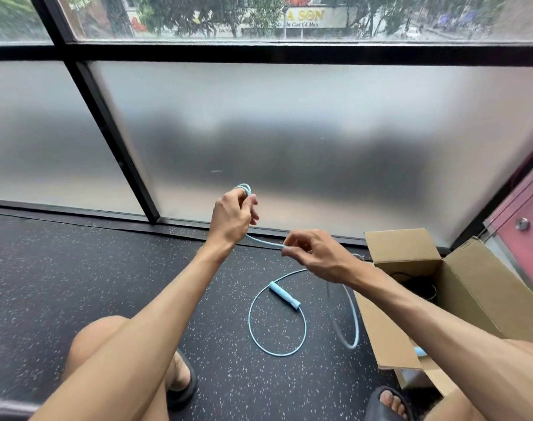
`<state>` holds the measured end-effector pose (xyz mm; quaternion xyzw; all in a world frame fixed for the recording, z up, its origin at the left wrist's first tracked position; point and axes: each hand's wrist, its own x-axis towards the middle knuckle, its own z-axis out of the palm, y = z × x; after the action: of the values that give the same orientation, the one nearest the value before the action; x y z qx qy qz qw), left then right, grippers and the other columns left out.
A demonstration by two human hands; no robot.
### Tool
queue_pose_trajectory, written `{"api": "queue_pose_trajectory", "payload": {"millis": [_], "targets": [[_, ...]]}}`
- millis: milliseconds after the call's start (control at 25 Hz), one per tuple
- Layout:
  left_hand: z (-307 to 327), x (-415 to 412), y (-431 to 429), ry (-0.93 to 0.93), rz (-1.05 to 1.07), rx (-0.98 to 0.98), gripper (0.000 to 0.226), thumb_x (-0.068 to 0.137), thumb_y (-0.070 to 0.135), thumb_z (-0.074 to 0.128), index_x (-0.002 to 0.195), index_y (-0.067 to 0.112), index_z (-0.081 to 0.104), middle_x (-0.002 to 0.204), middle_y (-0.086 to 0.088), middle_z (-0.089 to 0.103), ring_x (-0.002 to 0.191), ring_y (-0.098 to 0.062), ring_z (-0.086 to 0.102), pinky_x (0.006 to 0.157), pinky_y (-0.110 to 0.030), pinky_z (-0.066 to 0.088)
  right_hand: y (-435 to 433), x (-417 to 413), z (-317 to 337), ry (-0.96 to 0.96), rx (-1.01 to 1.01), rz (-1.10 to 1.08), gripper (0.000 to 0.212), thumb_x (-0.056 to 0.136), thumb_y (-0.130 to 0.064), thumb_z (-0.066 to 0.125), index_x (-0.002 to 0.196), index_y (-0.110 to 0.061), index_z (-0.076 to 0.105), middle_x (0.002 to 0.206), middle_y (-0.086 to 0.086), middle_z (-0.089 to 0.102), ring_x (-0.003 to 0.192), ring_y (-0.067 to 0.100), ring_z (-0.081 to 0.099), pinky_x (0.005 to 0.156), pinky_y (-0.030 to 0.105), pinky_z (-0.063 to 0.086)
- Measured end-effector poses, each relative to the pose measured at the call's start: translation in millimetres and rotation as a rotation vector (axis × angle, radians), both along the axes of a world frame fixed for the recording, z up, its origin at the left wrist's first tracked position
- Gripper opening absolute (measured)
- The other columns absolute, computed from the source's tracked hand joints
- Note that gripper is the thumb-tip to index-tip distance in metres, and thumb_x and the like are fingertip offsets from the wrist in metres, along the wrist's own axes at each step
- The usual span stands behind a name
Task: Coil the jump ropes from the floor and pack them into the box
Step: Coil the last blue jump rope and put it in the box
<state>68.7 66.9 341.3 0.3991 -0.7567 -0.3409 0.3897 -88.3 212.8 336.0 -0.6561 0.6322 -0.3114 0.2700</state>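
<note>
left hand [233,215] — grips coiled blue rope [260,326] loops | right hand [315,253] — pinches rope strand | handle [285,295] on floor [76,268] | box [472,287] at right

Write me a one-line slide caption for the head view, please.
Left hand holds loops of a light-blue jump rope while the right hand pinches the next stretch, beside an open cardboard box.

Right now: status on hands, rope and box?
Left hand grips blue rope coil. Right hand pinches strand. Handle and remaining length on floor. Box open at right, nothing in the way.
</note>
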Motion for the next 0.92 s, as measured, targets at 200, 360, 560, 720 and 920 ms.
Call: {"api": "queue_pose_trajectory", "payload": {"millis": [200, 360, 560, 720, 920], "targets": [[3, -8, 18, -0.334, -0.381, 0.281, 0.032, 0.104, 0.014, 0.042, 0.082, 0.005, 0.064, 0.055, -0.007, 0.06, 0.041, -0.011, 0.055, 0.048, -0.022, 0.046, 0, -18, 8, 0.066, -0.242, -0.095, 0.013, 0.098, -0.025, 0.06, 0.09, -0.02, 0.069, 0.062, -0.002, 0.06, 0.051, 0.009, 0.043, 0.048, 0.026, 0.033], [10, -9, 33, -0.226, -0.581, 0.592, 0.047, 0.106, 0.019, 0.032, 0.068, 0.007, 0.058, 0.046, -0.002, 0.036, 0.039, -0.014, 0.031, 0.042, -0.023, 0.028, -3, -27, 11, 0.096, -0.29, -0.19, 0.016, 0.099, -0.022, 0.059, 0.091, -0.014, 0.071, 0.055, -0.016, 0.048, 0.051, 0.002, 0.047, 0.048, 0.014, 0.029], [20, -5, 29, 0.137, -0.737, 0.851, 0.059, 0.105, 0.033, 0.029, 0.049, 0.016, 0.037, 0.045, 0.004, 0.019, 0.047, -0.015, 0.01, 0.05, -0.032, 0.014, -10, -34, -4, -0.06, -0.143, -0.204, 0.018, 0.102, -0.016, 0.052, 0.087, -0.013, 0.062, 0.057, 0.002, 0.06, 0.047, 0.012, 0.053, 0.051, 0.026, 0.045], [25, -6, 25, 0.509, -0.678, 0.943, 0.04, 0.104, 0.026, 0.031, 0.08, 0.008, 0.057, 0.055, 0.004, 0.024, 0.054, -0.015, 0.015, 0.056, -0.029, 0.026, -14, -29, -18, -0.224, 0.122, -0.168, 0.017, 0.103, -0.009, 0.047, 0.087, -0.009, 0.053, 0.064, 0.013, 0.065, 0.054, 0.025, 0.064, 0.057, 0.04, 0.059], [28, -4, 13, 0.791, -0.374, 0.745, 0.032, 0.106, 0.02, 0.036, 0.106, 0.0, 0.061, 0.069, -0.003, 0.05, 0.061, -0.017, 0.05, 0.069, -0.027, 0.046, -9, -17, -33, -0.209, 0.377, -0.026, 0.013, 0.102, -0.011, 0.048, 0.091, -0.01, 0.055, 0.075, 0.014, 0.068, 0.061, 0.026, 0.067, 0.065, 0.043, 0.057]]}}
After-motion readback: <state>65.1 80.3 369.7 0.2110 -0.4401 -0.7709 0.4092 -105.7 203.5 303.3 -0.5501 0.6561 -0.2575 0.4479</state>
